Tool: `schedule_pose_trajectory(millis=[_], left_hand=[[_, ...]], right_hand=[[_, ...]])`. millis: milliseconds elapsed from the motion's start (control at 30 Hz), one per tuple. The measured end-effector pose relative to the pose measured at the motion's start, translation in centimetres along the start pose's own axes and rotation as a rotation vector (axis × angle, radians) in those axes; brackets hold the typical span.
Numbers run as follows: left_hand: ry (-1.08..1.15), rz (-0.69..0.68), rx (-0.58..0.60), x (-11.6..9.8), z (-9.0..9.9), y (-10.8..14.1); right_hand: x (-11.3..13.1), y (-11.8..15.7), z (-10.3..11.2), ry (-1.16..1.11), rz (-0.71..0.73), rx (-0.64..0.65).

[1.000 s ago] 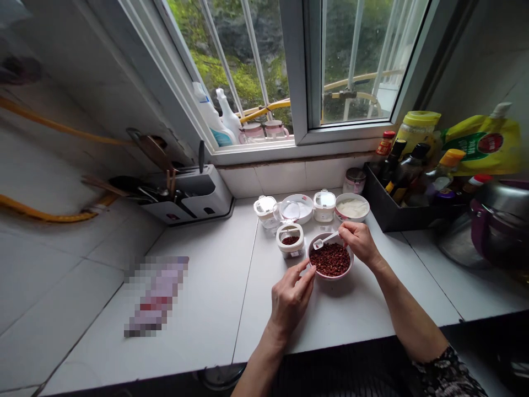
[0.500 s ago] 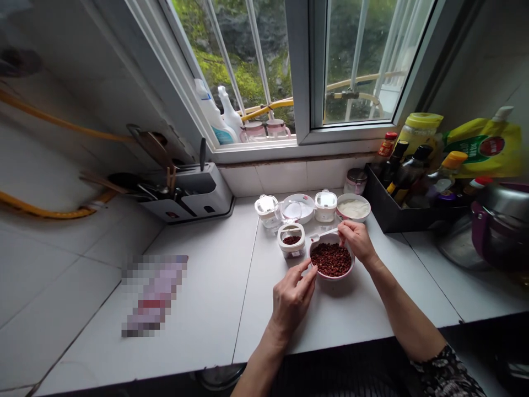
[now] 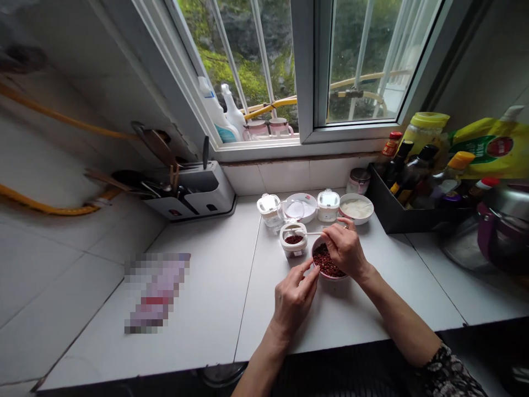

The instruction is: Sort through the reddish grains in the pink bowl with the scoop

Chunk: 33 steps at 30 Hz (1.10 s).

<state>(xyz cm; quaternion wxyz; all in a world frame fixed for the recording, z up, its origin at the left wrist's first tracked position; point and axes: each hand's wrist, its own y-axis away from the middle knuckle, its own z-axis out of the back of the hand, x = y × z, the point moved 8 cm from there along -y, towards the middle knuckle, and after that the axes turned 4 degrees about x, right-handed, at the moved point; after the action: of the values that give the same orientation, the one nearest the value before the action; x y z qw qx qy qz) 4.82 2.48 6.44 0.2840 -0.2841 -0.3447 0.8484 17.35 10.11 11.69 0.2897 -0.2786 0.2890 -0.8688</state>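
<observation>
My right hand (image 3: 345, 249) pinches the handle of a small white spoon (image 3: 313, 234). The spoon's head is at the open top of a clear jar (image 3: 293, 251) with a white rim, which has dark red peppercorns inside. Beside that jar stands a bowl (image 3: 333, 278) of dark red peppercorns (image 3: 324, 261), its right part hidden beneath my right hand. The fingers and thumb of my left hand (image 3: 294, 298) close on the bowl's left front edge.
Behind are two lidded jars (image 3: 269, 206) (image 3: 328, 205), a bowl of white powder (image 3: 306, 207) and a bowl of white grains (image 3: 356, 208). A black box of bottles (image 3: 397, 212) stands right, near a metal pot (image 3: 506, 220). A utensil holder (image 3: 206, 196) and blurred packet (image 3: 159, 292) are left.
My right hand has moved left with the spoon, from above the peppercorn bowl to the open jar. My left hand stays at the bowl's edge.
</observation>
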Motion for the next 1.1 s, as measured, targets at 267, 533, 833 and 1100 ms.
schedule_pose_trajectory(millis=[267, 533, 833, 1100], left_hand=[[0.013, 0.005, 0.01, 0.2, 0.0, 0.2], [0.022, 0.018, 0.03, 0.4, -0.2, 0.3], [0.021, 0.004, 0.028, 0.3, -0.2, 0.3], [0.025, 0.015, 0.021, 0.5, -0.3, 0.4]], right_hand=[[-3.8, 0.6, 2.4, -0.102, -0.182, 0.018], [-5.3, 0.8, 1.3, -0.088, -0.255, 0.251], [-5.4, 1.0, -0.3, -0.166, -0.273, 0.314], [-6.7, 1.0, 0.7, -0.264, -0.343, 0.255]])
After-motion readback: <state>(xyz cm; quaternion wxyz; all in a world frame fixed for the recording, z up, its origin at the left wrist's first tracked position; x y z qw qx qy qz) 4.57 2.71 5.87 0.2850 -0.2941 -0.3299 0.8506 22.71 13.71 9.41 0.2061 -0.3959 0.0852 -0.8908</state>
